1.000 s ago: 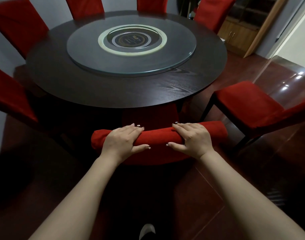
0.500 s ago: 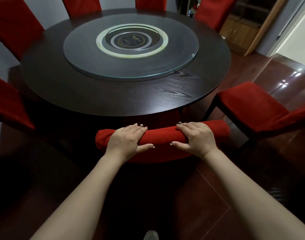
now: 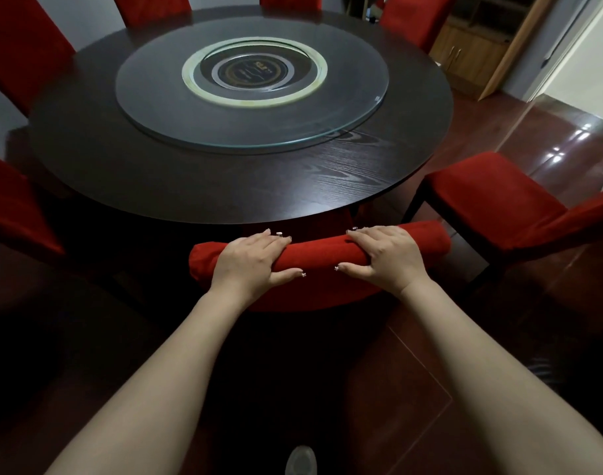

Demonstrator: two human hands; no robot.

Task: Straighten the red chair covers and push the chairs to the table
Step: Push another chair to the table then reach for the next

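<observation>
A chair with a red cover [image 3: 318, 253] stands right in front of me, its backrest top close to the near edge of the round dark table [image 3: 197, 186]. My left hand [image 3: 250, 264] grips the left part of the backrest top, and my right hand [image 3: 387, 257] grips the right part. The seat is almost wholly hidden under the table. Another red-covered chair [image 3: 488, 197] stands to the right, pulled away from the table and angled.
A glass turntable [image 3: 344, 108] lies on the table's middle. Red chairs stand around the table at the left [image 3: 8, 204], far left [image 3: 22, 46] and back [image 3: 152, 8]. A wooden cabinet [image 3: 471, 56] is at the back right. The floor is glossy dark red.
The chair under my hands has slid forward toward the table, its seat going further under the tabletop. I have moved closer; both hands keep their grip.
</observation>
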